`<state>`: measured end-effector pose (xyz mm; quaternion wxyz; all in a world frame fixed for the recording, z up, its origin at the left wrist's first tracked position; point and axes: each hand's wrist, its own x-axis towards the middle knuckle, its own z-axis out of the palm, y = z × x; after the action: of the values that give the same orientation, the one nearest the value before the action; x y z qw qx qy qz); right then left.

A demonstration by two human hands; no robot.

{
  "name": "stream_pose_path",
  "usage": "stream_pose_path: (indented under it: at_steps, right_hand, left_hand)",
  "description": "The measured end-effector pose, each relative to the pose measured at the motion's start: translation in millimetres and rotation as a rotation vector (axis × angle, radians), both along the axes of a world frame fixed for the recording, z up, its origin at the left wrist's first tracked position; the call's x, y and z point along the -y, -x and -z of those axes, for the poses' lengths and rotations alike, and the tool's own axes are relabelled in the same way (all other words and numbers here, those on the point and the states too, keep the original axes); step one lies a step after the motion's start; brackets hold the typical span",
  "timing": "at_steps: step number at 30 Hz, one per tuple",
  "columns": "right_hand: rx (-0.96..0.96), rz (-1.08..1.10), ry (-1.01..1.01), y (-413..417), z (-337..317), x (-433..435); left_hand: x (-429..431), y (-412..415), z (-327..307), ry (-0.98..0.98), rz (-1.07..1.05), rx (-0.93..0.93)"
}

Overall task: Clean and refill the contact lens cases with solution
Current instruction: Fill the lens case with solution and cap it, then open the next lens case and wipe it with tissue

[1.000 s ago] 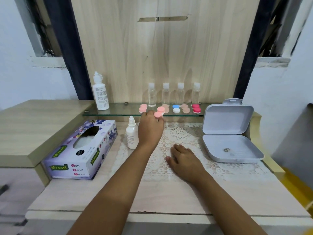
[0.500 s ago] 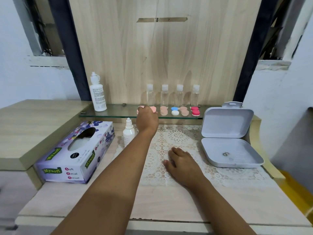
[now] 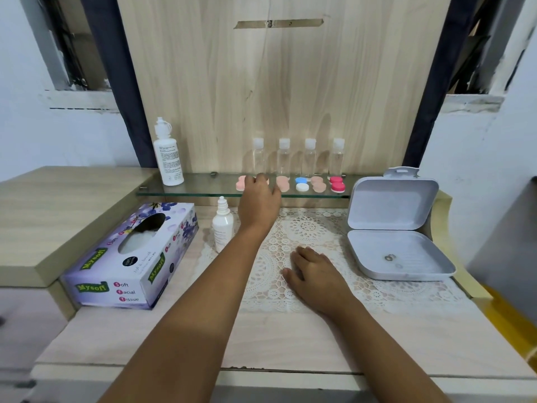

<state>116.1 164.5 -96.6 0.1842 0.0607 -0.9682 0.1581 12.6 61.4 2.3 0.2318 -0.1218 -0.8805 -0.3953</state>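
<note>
— Glass shelf (image 3: 203,189) at the back: what sits along it?
— Five show near its front edge: pink case (image 3: 241,183), first peach case (image 3: 282,183), blue-and-white case (image 3: 301,183), second peach case (image 3: 318,183), red case (image 3: 337,184). Four clear bottles (image 3: 283,158) stand behind, one tall white bottle (image 3: 168,158) far left.
— And the hands?
— Left hand (image 3: 258,202) reaches onto the shelf between pink and first peach, fingers curved down; whether they pinch anything, I cannot tell. Right hand (image 3: 313,274) lies flat, fingers relaxed, on the lace mat (image 3: 308,228), free mat around it. One tissue box (image 3: 128,266) bounds the left, one open white box (image 3: 377,257) the right, one small bottle (image 3: 222,228) beside the left wrist.
</note>
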Motion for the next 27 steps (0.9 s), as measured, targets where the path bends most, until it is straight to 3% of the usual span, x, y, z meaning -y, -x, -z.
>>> stream_pose_path:
  at_steps: [10, 17, 27]
  right_hand:
    - [0.004, 0.000, 0.009, -1.4, 0.1, 1.1]
    - [0.027, 0.022, 0.017, -2.6, -1.8, 1.2]
    - [0.082, 0.041, 0.036, -8.0, -9.1, 3.0]
  left_hand:
    - [-18.9, 5.2, -7.2, 0.205, -0.084, 0.126]
    - [-26.5, 5.7, -6.0, 0.195, -0.138, 0.112]
    - [4.1, -25.4, 0.7, -0.116, 0.024, -0.021]
